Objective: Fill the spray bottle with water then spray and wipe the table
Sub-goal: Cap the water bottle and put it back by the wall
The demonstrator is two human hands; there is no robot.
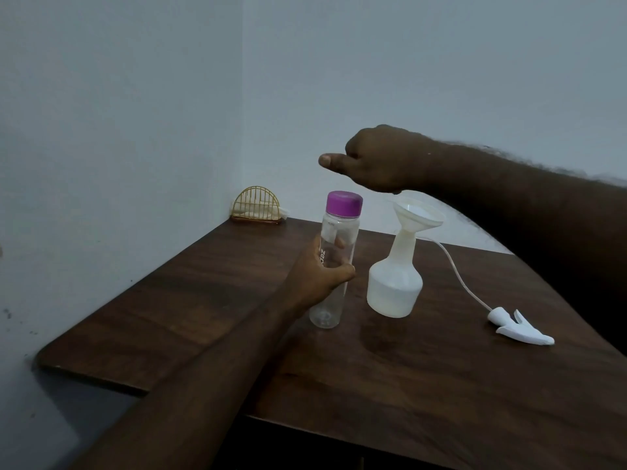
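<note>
A dark wooden desk fills the lower part of the view, set into a corner of pale blue-grey walls. Two bare forearms reach in over it.

The right hand hovers in the air above the desk, higher than everything on it, knuckles up. Its fingers are curled under and its thumb sticks out straight to the left. This grip holds nothing.

The left hand reaches in from the lower left, its grip wrapped round the middle of a clear bottle, thumb on the near side and fingertips showing through the plastic. The bottle is tall and slim, has a purple cap screwed on, and leans slightly to the right with its base at the desk.

Just right of it, not touching, stands the spray bottle: white, translucent, wide at the base with a narrow neck. A white funnel sits in its open neck, directly below the right hand.

The spray head lies on its side on the desk well to the right, its thin tube curving back behind the spray bottle.

In the far corner against the wall stands a small gold wire holder
</note>
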